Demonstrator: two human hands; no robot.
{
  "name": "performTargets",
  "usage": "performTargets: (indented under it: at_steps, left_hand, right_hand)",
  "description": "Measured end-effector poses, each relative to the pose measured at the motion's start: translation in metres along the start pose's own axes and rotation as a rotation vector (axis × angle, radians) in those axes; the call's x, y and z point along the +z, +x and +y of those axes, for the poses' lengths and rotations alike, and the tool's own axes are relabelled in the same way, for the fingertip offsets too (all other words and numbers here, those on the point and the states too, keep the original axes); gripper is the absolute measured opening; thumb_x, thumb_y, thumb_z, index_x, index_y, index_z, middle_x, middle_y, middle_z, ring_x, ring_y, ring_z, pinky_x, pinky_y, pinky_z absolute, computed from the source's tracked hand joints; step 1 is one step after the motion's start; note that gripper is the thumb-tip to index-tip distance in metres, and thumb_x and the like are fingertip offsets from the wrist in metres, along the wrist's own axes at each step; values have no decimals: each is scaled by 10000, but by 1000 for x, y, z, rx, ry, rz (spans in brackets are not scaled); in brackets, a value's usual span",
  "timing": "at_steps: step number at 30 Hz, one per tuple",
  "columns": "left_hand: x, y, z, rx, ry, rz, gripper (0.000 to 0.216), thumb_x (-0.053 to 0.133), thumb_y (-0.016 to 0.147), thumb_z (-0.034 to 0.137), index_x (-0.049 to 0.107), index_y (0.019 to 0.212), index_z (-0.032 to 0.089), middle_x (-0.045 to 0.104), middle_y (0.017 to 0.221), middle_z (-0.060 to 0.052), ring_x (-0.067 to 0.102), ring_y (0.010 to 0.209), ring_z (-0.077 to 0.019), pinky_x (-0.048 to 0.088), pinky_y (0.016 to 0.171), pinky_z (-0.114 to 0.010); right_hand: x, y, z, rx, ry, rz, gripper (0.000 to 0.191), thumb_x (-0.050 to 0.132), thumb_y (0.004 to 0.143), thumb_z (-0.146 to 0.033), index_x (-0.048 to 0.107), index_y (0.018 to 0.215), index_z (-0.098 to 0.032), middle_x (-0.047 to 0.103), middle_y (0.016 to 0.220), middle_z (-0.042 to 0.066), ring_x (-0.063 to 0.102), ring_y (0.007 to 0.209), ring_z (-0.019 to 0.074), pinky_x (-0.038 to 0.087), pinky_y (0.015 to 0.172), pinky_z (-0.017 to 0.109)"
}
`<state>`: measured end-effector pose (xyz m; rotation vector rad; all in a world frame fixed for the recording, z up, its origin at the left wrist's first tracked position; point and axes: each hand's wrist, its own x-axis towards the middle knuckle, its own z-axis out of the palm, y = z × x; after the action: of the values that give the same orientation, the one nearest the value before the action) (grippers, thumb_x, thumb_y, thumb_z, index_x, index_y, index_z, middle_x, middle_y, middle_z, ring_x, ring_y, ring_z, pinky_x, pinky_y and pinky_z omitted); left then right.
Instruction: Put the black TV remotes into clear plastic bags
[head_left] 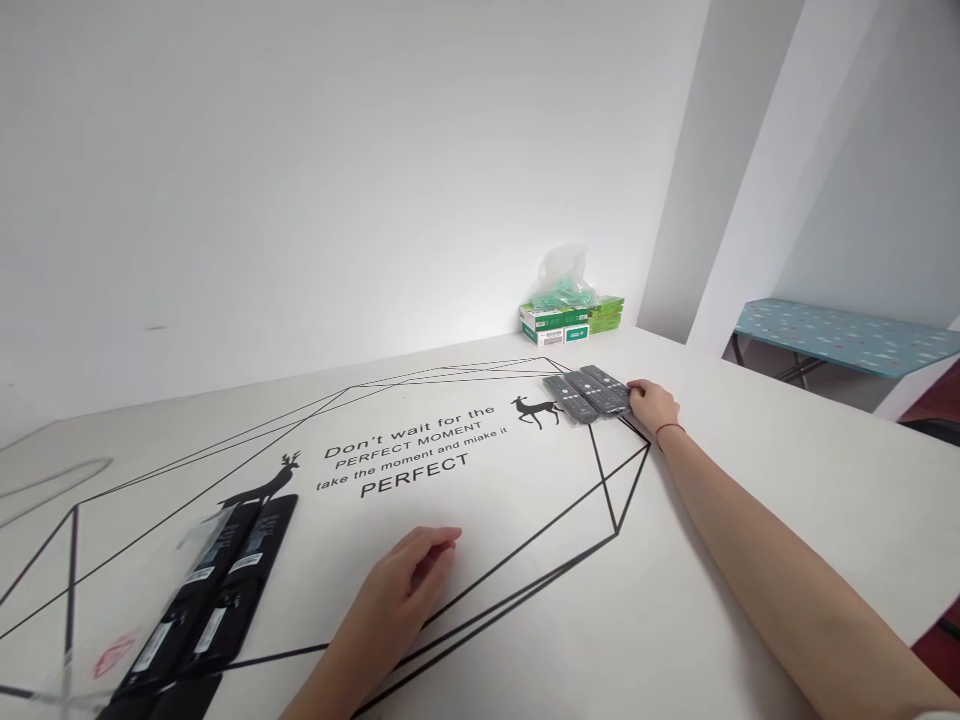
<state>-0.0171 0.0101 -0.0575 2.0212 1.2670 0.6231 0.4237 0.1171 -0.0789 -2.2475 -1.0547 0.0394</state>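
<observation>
Three dark remote controls [589, 394] in clear plastic sleeves lie side by side, button side up, at the far right of the printed design. My right hand [654, 403] reaches out to them, its fingers closed on the right end of the nearest remote control; the fingertips are partly hidden. My left hand [409, 590] rests low over the white table [525, 580], loosely curled, with a gap between thumb and fingers and nothing in it. To its left lie several long flat black devices [225, 580] with white labels, close together.
Clear plastic film [112, 620] with a red mark overlaps the black devices. Green and white boxes [555, 322] stand at the back by the wall, a clear plastic bag [562, 275] on top. Beyond the table's right edge is a blue patterned folding table [840, 330].
</observation>
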Motion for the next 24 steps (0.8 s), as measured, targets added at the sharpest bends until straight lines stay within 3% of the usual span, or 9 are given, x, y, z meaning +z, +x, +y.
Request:
performTargets:
  at_steps: [6, 10, 13, 16, 20, 24]
  left_hand:
    - [3, -1, 1, 21, -2, 33, 299, 420, 888, 382, 640, 1029, 236, 667, 965, -30, 614, 822, -158, 509, 740, -283]
    - [0, 0, 6, 81, 1, 130, 298, 415, 884, 356, 654, 1002, 223, 673, 950, -39, 603, 789, -148, 498, 673, -255]
    - [-18, 2, 4, 8, 114, 342, 277, 437, 849, 320, 672, 958, 219, 691, 928, -36, 566, 686, -143, 481, 673, -279]
    - [-51, -1, -3, -212, 133, 597, 271, 458, 805, 293, 685, 925, 205, 701, 863, -28, 533, 611, -140, 465, 693, -299]
    - [-95, -14, -18, -383, 0, 866, 292, 481, 767, 320, 681, 947, 208, 693, 821, -21, 543, 612, -146, 439, 628, -277]
    - [-118, -25, -34, -411, -116, 1029, 303, 474, 758, 340, 673, 951, 218, 686, 884, -17, 507, 567, -120, 402, 572, -259]
  right_hand:
    - [-3, -8, 1, -42, 70, 146, 271, 547, 912, -321, 581, 1121, -153, 607, 1127, 78, 606, 966, 199, 508, 836, 409]
    - [-15, -23, -5, -142, 146, 301, 224, 429, 871, -128, 613, 994, -90, 639, 1028, 180, 576, 1008, 282, 423, 916, 453]
    - [-21, -37, -20, -298, 208, 360, 249, 401, 816, -102, 609, 948, -141, 640, 1028, 176, 543, 1061, 309, 361, 966, 478]
    - [-17, -64, -48, -646, 286, 384, 219, 409, 796, -127, 596, 896, -182, 646, 958, 151, 558, 1013, 316, 376, 929, 504]
    - [-5, -151, -97, -1033, 363, 214, 160, 474, 797, -162, 588, 899, -209, 667, 906, 83, 603, 927, 252, 461, 861, 417]
    - [-4, -267, -135, -1427, 453, -319, 260, 489, 846, -184, 541, 1100, -186, 659, 1021, 109, 595, 973, 241, 499, 827, 398]
